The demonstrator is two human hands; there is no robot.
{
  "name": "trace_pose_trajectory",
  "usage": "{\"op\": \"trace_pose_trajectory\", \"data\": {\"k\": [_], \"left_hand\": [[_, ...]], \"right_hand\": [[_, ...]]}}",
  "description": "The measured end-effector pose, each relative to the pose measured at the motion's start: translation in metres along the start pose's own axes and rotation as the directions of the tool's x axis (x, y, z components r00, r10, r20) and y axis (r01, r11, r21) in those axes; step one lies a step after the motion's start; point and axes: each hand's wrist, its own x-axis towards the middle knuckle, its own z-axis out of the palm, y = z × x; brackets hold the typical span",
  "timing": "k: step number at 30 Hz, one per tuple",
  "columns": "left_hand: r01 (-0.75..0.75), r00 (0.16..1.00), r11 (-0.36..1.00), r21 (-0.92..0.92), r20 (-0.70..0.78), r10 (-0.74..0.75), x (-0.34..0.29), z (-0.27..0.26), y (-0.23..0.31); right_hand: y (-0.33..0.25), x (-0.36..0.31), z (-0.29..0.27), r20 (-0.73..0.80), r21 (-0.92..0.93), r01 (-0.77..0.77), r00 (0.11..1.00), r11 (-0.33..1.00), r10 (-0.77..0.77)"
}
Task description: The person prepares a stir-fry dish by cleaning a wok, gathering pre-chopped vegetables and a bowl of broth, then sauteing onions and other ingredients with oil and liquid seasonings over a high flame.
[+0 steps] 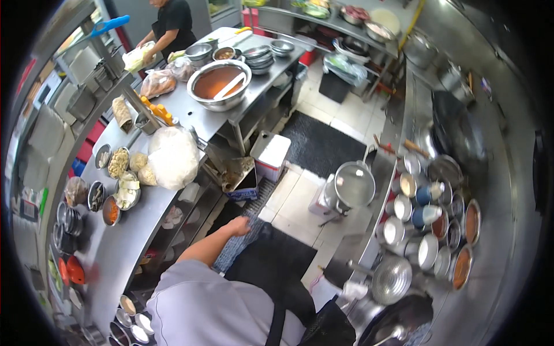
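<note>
My left hand [238,226] reaches out ahead of me from a pale lilac-grey sleeve. Its fingers are closed on a blue-grey cloth [226,260], which hangs down beside my forearm over the dark floor mat. My black apron [277,262] lies below and to the right of this hand. Beyond the hand, apart from it, stands a blue-sided cardboard box [242,183] with an open top. My right hand does not show.
A steel counter [133,242] with bowls of ingredients runs along my left. On my right are a stove, a ladle-like strainer [392,279] and several sauce pots. A lidded pot [354,184] stands ahead. Another person [175,26] handles cabbage [138,56] at the far left.
</note>
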Motion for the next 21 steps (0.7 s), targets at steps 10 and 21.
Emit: {"op": "trace_pose_trajectory", "data": {"k": [10, 21], "left_hand": [[-0.247, 0.932, 0.932, -0.265, -0.327, 0.154, 0.089, -0.134, -0.009], [-0.492, 0.802, 0.684, -0.539, -0.586, 0.115, 0.169, -0.408, 0.097]], "right_hand": [[-0.421, 0.184, -0.042, 0.028, 0.627, 0.531, 0.716, 0.570, -0.697], [-0.806, 0.261, -0.042, 0.062, 0.635, 0.742, 0.227, 0.214, -0.972]]}}
